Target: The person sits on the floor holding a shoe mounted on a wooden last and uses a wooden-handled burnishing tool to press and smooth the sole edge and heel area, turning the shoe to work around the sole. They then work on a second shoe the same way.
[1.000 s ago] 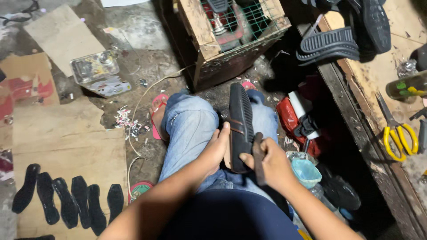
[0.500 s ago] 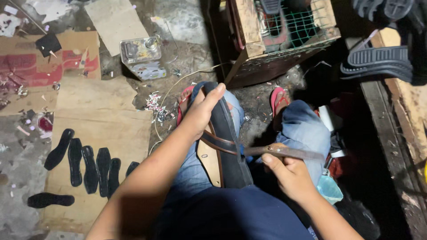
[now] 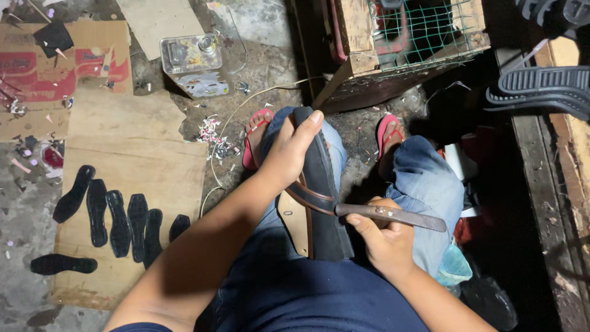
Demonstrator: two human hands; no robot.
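Sandal (image 3: 322,184): toe end hidden under left hand (image 3: 289,154).
Tool (image 3: 393,215): handle buried in right hand (image 3: 384,240).
Treaded soles (image 3: 541,89): cut off at right edge.

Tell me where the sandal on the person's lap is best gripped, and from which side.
Probably at its far tip, from the left, as the left hand does now. The sandal stands on edge along the thigh, sole to the right; the right hand works a flat tool at its strap, so the middle should stay free.

Sandal (image 3: 319,184) on lap (soles (image 3: 117,218) left)
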